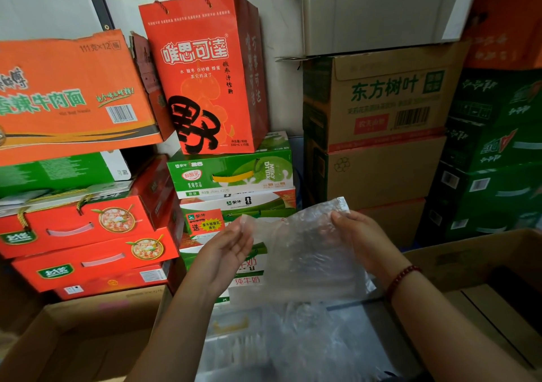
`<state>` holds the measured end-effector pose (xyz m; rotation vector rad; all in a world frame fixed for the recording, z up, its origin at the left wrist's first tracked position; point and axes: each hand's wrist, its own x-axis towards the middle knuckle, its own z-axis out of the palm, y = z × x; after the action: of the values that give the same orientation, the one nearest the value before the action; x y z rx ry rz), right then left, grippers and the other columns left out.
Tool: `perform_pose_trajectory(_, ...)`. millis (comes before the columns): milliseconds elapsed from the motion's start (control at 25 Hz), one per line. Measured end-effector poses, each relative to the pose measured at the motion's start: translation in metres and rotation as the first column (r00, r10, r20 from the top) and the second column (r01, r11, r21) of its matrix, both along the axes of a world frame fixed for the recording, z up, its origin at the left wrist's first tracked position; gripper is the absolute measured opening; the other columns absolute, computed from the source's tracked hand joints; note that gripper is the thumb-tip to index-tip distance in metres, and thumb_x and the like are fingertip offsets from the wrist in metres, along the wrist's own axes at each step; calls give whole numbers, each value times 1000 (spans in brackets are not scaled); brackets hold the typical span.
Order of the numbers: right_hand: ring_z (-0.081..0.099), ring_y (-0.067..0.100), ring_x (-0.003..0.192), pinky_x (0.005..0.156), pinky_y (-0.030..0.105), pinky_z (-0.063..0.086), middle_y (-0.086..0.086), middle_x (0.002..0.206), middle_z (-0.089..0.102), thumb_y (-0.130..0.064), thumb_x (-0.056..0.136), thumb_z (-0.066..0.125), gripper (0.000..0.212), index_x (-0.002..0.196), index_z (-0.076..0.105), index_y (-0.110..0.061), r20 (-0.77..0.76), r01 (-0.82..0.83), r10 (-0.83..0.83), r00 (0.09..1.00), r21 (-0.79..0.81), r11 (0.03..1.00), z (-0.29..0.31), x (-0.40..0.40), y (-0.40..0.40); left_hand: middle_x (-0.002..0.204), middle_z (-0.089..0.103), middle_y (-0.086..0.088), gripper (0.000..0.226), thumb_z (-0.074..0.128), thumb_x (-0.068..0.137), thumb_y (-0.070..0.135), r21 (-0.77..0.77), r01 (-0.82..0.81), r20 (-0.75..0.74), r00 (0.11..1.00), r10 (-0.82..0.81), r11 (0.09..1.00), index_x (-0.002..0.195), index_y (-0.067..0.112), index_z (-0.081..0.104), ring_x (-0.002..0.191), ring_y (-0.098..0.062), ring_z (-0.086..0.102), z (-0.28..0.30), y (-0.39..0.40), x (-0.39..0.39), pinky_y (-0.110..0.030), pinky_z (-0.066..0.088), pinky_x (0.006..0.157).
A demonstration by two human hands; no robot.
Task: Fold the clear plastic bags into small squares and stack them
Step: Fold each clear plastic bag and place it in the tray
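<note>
1 clear plastic bag (305,249) held up in the air between both hands, not yet folded small.

The bag hangs spread and crinkled in front of the stacked drink cartons: the right hand (356,235) grips its upper right edge with curled fingers, while the left hand (227,248) holds the upper left corner, palm up and fingers loosely bent, the film pinched near its fingertips (245,224). Below it, more clear plastic (293,343) lies heaped and loose on a low surface between 2 open cardboard boxes (481,267). No stack of finished squares can be made out, so by my reading the task is at an early stage: this bag needs all of its folds and the pile underneath remains to be done. A red bead bracelet (401,280) circles the right wrist.
</note>
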<state>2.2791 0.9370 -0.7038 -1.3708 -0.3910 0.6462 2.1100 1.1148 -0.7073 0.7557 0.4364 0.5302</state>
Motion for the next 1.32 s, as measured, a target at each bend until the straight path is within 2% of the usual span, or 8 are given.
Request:
perform_pose_trajectory(320, 63, 38, 104, 96, 53, 49, 20, 103, 69, -29, 91, 60, 30, 101, 69, -1, 22, -40, 41, 999, -57, 998, 0, -6, -1, 68, 72, 0, 13, 50, 95, 6, 27, -119, -88, 989, 121, 993, 91, 6, 62, 65, -7, 69, -1, -2, 2, -19, 57, 58)
perform_pose_trajectory(400, 65, 35, 100, 93, 48, 52, 17, 100, 70, -33, 92, 59, 33, 99, 69, -2, 67, -3, 8, 998, -72, 997, -1, -7, -2, 62, 70, 1, 12, 50, 96, 7, 20, -184, -127, 974, 185, 983, 89, 8, 61, 64, -8, 66, -3, 1, 1, -18, 56, 55)
perform_pose_trajectory(480, 63, 28, 85, 79, 38, 53, 17, 91, 67, -34, 94, 55, 40, 98, 66, 3, 133, 110, -99, 986, -80, 991, -2, -6, -3, 59, 68, 3, 11, 52, 95, 10, 20, -275, -151, 950, 274, 961, 87, 11, 60, 67, -8, 63, -4, 8, 0, -18, 55, 52)
perform_pose_trajectory(560, 55, 27, 76, 69, 34, 47, 18, 83, 60, -36, 95, 51, 45, 96, 63, 8, 148, 221, -210, 967, -64, 973, -4, -4, -3, 66, 68, 2, 11, 53, 96, 12, 24, -346, -165, 924, 345, 938, 86, 13, 59, 74, -9, 60, -6, 13, -2, -17, 55, 53)
perform_pose_trajectory(640, 52, 26, 74, 69, 36, 45, 16, 81, 57, -35, 97, 50, 45, 91, 64, 7, 155, 254, -241, 958, -75, 964, -3, -4, -2, 78, 63, -1, 12, 51, 97, 12, 41, -376, -158, 912, 378, 926, 87, 13, 58, 76, -10, 59, -7, 14, -2, -19, 54, 58)
perform_pose_trajectory(760, 56, 24, 74, 71, 36, 48, 12, 77, 60, -30, 97, 50, 34, 80, 63, -3, 157, 226, -213, 964, -71, 971, -3, -5, 0, 86, 63, -3, 13, 47, 98, 10, 75, -383, -130, 911, 390, 920, 91, 11, 59, 78, -12, 62, -6, 11, -1, -19, 55, 58)
perform_pose_trajectory(1160, 66, 18, 71, 82, 47, 54, 14, 84, 65, -33, 94, 54, 42, 99, 61, 7, 126, 140, -134, 983, -38, 989, 1, -9, -3, 92, 65, -6, 16, 48, 99, 10, 86, -418, -121, 897, 426, 904, 112, 4, 54, 81, -14, 64, -1, 8, -5, -19, 57, 65)
perform_pose_trajectory(1320, 62, 31, 81, 82, 49, 53, 16, 85, 62, -27, 96, 53, 28, 88, 62, -3, 46, 127, -128, 991, 14, 992, 2, -9, -3, 90, 65, -5, 17, 45, 100, 10, 115, -420, -112, 895, 432, 900, 113, 5, 53, 80, -12, 63, 0, 8, -6, -18, 57, 66)
